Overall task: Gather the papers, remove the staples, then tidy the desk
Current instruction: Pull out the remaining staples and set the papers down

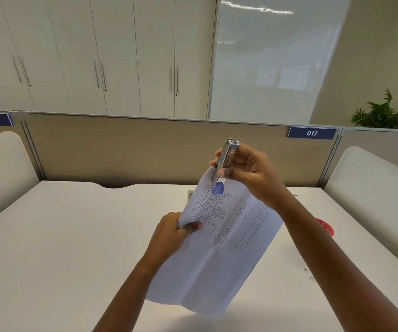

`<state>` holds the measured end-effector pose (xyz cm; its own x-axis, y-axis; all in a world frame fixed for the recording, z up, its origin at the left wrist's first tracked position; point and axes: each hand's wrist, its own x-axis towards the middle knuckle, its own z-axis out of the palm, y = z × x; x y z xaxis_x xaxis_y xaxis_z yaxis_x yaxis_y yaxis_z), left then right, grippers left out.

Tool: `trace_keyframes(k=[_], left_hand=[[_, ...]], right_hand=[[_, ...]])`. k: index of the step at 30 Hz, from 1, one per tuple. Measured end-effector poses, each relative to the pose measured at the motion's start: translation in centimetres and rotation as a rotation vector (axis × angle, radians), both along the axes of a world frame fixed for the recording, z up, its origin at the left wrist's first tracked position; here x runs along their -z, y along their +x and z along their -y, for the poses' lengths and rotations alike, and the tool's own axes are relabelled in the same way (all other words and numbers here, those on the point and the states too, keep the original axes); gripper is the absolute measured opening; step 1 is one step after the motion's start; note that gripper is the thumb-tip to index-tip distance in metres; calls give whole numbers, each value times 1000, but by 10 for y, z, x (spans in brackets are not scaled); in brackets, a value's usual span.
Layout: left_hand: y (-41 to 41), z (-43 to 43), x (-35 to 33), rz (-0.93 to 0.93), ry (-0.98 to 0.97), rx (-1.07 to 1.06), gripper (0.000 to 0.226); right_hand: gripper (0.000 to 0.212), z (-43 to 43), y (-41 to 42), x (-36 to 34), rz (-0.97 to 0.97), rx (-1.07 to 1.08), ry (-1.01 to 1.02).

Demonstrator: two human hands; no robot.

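Papers (219, 255): thin white printed sheets, matt, creased down the middle. Stapler (226, 159): bright polished metal body, glossy, with a blue plastic tip. Desk (73, 236): smooth off-white laminate, low sheen. Partition (145, 149): beige cloth-like panel, matt, metal-trimmed. Cabinets (121, 56): smooth white doors, slim metal handles. Glass panel (272, 63): frosted, reflective.

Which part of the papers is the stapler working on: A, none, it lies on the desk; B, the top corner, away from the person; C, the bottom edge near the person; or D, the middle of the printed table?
B: the right hand holds the stapler at the papers' top corner, while the left hand pinches their left edge.
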<state>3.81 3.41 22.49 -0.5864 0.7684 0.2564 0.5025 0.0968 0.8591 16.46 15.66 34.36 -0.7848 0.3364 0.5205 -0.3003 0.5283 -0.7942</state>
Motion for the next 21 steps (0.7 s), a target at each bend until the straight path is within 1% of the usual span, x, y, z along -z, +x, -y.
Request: trace_keyframes(k=[6, 14, 18, 21], left_hand=[[3, -1, -2, -9, 16, -13, 28], [6, -1, 1, 5, 13, -9, 29], [9, -1, 2, 9, 5, -4, 29], [10, -2, 2, 23, -4, 0, 29]], right_hand=[[25, 7, -3, 4, -36, 63, 12], [23, 15, -5, 13, -88, 128, 46], [27, 16, -8, 19, -139, 194, 48], [32, 14, -8, 19, -122, 217, 78]])
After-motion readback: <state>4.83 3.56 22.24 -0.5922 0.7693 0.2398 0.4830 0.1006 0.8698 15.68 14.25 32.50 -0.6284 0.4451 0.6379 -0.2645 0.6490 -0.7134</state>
